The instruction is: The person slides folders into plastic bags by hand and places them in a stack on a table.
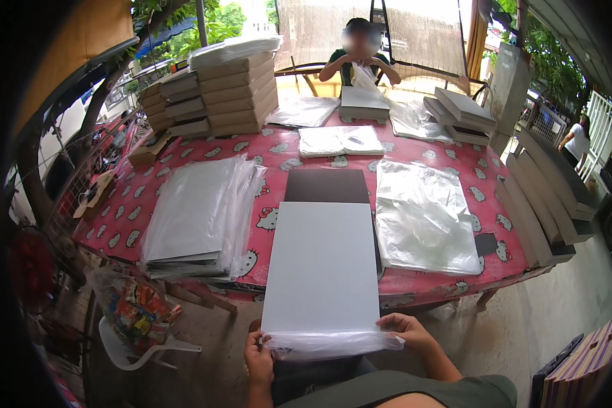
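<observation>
A large white board (323,265) lies flat before me, its near end reaching past the table's front edge. A clear plastic sleeve (333,345) is gathered in folds across that near end. My left hand (259,358) is closed on the sleeve at the near left corner, with thumb and fingers at its edge. At the near right corner, my right hand (408,331) pinches the sleeve's other side beside the board's edge. Under the board's far end, a dark board (326,185) shows.
Plastic-covered boards (190,211) are stacked on the left, and clear plastic sleeves (425,217) lie on the right of the pink patterned table (279,146). Brown packs (234,92) stand at the back left. Opposite me, a person (360,58) handles plastic. Long boxes (540,197) line the right edge.
</observation>
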Tool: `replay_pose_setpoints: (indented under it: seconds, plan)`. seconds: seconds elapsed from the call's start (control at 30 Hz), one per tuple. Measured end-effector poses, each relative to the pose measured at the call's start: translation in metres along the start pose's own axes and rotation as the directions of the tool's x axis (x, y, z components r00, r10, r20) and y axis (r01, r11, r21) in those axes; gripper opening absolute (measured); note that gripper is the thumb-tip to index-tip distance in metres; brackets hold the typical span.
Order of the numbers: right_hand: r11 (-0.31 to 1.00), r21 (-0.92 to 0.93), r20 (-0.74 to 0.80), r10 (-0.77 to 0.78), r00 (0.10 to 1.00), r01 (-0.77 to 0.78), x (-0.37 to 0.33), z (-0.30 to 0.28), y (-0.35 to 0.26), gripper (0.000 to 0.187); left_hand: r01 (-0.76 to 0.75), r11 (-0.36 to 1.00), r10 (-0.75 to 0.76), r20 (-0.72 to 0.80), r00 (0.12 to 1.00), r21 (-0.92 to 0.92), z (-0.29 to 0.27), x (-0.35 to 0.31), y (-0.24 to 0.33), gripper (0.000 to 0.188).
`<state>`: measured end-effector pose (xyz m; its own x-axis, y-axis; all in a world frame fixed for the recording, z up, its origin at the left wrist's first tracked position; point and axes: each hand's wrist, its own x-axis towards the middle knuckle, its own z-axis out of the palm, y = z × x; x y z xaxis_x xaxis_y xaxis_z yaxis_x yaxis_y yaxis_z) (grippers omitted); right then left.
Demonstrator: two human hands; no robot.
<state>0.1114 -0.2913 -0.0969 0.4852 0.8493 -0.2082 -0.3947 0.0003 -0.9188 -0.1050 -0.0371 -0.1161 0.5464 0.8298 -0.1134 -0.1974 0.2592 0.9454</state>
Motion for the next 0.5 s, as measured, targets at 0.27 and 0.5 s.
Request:
replay_pose_setpoints:
  seconds: [0.27,0.5]
  plan:
    - [0.937,-0.228,-0.076,-0.289,0.954,0.266,0.01,0.003,-0.008,0.05,-0.041,0.998,0.043,-0.042,0.998,0.057,0.025,0.009,-0.003,0.026]
    - [0.737,-0.638,-0.112,-0.376,0.92,0.224,0.008,0.005,-0.02,0.04,0.024,0.998,-0.025,0.024,0.999,0.05,0.017,0.005,0.005,0.025]
